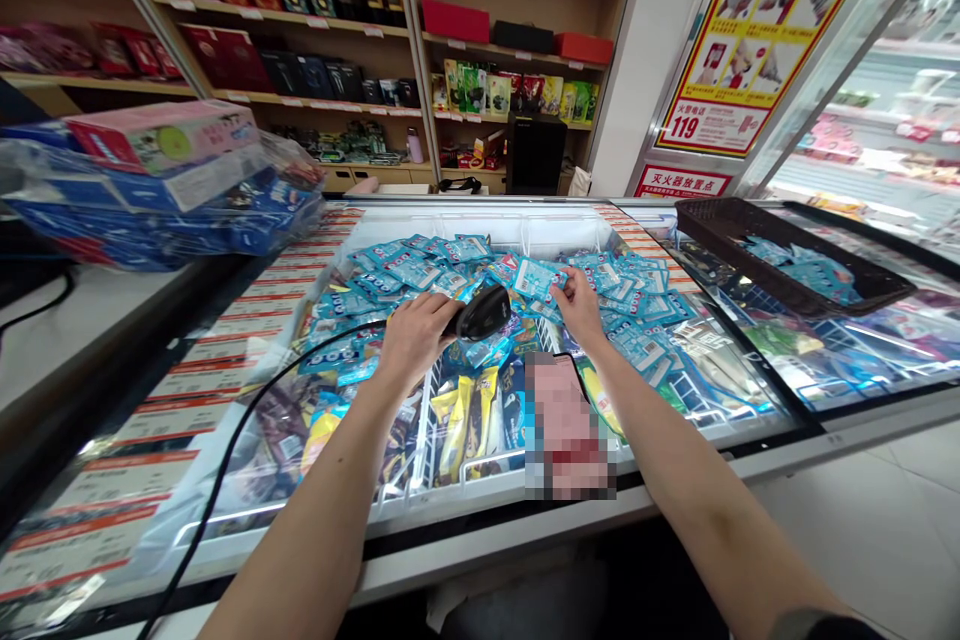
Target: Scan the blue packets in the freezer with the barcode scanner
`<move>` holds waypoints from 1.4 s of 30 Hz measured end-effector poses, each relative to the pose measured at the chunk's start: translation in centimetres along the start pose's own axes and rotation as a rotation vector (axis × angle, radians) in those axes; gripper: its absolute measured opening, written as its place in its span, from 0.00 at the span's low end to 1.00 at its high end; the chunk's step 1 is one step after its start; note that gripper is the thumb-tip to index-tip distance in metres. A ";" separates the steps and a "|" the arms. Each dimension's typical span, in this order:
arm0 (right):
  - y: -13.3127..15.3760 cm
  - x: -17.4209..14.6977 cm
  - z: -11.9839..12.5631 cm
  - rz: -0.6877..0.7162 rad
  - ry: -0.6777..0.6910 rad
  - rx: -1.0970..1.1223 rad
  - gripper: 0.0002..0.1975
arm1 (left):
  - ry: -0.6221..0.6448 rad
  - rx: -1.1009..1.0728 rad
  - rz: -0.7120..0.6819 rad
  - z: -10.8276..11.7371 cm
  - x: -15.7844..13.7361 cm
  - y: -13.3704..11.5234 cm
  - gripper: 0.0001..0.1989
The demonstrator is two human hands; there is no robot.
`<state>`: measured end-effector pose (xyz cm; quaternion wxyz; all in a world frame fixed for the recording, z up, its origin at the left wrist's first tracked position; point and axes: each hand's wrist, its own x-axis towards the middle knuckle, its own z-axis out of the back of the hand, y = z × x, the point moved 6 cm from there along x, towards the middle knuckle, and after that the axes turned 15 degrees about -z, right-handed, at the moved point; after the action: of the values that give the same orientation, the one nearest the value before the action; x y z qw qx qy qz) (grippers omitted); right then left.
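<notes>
A black handheld barcode scanner (484, 313) is gripped by my left hand (418, 332), its head turned to the right and its cable trailing back to the lower left. My right hand (579, 304) pinches the right edge of a light-blue packet (535, 278) between thumb and fingers. That packet is just beyond the scanner's head, apart from it. Many similar blue packets (409, 265) lie spread around both hands over the glass-topped freezer (525, 230). A phone (566, 425) with a blurred screen rests near the front edge, below my right wrist.
Yellow-wrapped ice creams (469, 415) show inside the freezer. A dark brown tray (795, 255) with several blue packets sits at the right. Plastic-wrapped boxes (161, 175) are stacked at the left. Price labels (165, 417) line the freezer's left side, and stocked shelves (300, 15) stand behind.
</notes>
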<state>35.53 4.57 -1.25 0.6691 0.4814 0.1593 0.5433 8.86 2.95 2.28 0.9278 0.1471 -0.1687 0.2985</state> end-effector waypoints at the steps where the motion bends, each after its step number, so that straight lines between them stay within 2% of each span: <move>1: 0.0 0.0 0.0 0.007 -0.002 0.006 0.19 | 0.002 0.000 -0.002 0.0 0.0 0.0 0.20; 29: 0.4 -0.3 0.2 0.005 -0.020 -0.015 0.20 | -0.004 0.001 -0.006 -0.2 0.0 0.0 0.19; 42: -0.7 -0.4 2.1 -0.079 -0.352 -0.168 0.19 | -0.013 0.018 0.013 0.1 -0.3 0.3 0.19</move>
<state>37.37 3.31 -0.96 0.7452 0.5049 0.0130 0.4354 8.40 3.00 2.34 0.9234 0.1561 -0.1732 0.3050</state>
